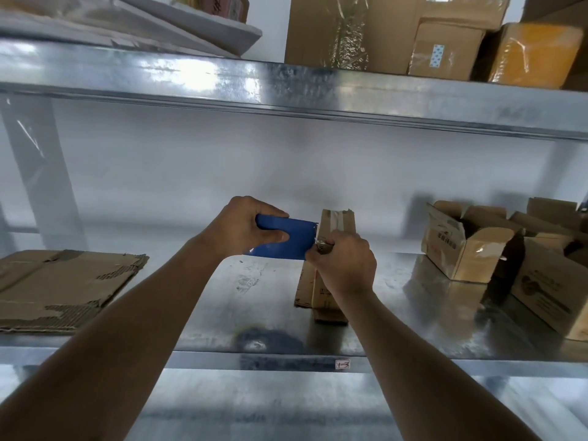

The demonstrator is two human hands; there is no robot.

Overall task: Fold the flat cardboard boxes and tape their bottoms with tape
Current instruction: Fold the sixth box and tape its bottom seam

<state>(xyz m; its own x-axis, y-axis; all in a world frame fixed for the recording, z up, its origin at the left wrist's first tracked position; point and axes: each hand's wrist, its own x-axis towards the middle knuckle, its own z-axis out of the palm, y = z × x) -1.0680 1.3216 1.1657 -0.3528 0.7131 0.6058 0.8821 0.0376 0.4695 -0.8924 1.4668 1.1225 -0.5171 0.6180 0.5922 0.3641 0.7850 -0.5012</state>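
Cardboard box, one unit, folded and standing on the metal shelf near its middle; we log its long axis as running away from us toward the wall, taped end farthest and raised, loose flaps nearest lying on the shelf surface.

Nearest to us, our two bare forearms reach in from the lower corners and meet over the shelf.

Right hand: fingers curled, pinching the crumpled free end of the tape at the box's near upper edge; whether the knuckles also touch the cardboard we cannot tell.

Left hand: fingers and thumb wrapped round the blue tape dispenser, held level just left of the box, its serrated edge pointing right toward the right hand.

Flat cardboard boxes: a low stack lying at the left end of the shelf, well apart from the hands, edges ragged.

Folded boxes: several, open flaps up, grouped at the right end of the shelf, printed sides toward us.

Label: small handwritten tag on the shelf's front lip.

Upper shelf: farthest, carrying taped cartons at right and white boards at left.
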